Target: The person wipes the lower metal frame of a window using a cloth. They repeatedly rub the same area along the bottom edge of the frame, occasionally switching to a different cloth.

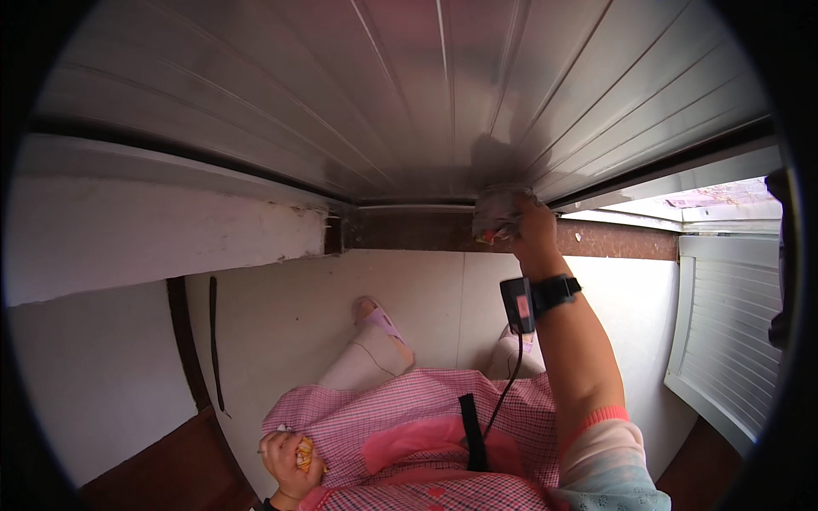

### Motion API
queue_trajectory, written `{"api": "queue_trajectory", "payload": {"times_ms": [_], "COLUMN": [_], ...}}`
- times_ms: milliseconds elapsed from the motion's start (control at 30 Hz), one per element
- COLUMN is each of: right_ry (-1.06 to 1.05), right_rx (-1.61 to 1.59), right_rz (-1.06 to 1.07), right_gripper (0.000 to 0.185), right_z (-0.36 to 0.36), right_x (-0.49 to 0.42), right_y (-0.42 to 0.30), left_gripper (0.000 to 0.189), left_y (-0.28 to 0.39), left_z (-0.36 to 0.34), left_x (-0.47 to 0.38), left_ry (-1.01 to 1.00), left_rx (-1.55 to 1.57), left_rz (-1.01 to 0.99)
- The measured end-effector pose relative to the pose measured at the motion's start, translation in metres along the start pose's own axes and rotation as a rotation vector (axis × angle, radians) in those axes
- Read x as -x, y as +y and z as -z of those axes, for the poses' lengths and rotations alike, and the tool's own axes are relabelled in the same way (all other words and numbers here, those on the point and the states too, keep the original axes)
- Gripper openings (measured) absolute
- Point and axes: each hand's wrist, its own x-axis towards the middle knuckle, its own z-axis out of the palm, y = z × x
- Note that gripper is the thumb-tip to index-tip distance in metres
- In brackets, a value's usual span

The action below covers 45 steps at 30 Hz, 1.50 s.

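Note:
My right hand (535,227) presses a crumpled greyish cloth (493,211) against the lower edge of a grooved, glossy grey panel (415,115). A small red and yellow patch shows at the cloth's lower corner. Below the panel runs a brown sill strip (409,230), which the cloth partly covers. Down at the lower left, my left hand (284,463) is closed around a crumpled yellow and white item (305,455), perhaps a cloth; most of it is hidden by the fingers.
A black device (517,305) is strapped to my right wrist, its cable hanging toward the pink checked apron (409,409). White wall (166,223) stands at left, a slatted panel (728,326) at right. On the pale floor (434,300) lies a thin dark strip (215,345).

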Motion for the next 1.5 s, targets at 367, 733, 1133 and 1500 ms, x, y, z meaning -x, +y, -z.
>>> {"api": "queue_trajectory", "payload": {"times_ms": [367,733,1133,1500], "right_ry": [-0.372,-0.081,0.025,0.043], "right_rx": [0.062,0.004,1.890,-0.541], "right_rz": [0.219,-0.043,0.330,0.104], "right_gripper": [0.023,0.022,0.055,0.028], "right_z": [-0.012,0.005,0.102,-0.002], "right_x": [0.092,0.006,-0.088,0.062], "right_y": [-0.109,-0.019,0.003,-0.110], "left_gripper": [0.039,0.038,0.039,0.039], "left_y": [0.005,0.008,0.006,0.000], "left_z": [0.003,0.003,0.003,0.003], "left_x": [0.003,-0.001,-0.004,0.006], "left_ry": [0.006,0.013,-0.010,0.016], "left_rx": [0.005,-0.020,-0.026,0.018], "left_rz": [0.032,0.032,0.008,0.018]}}
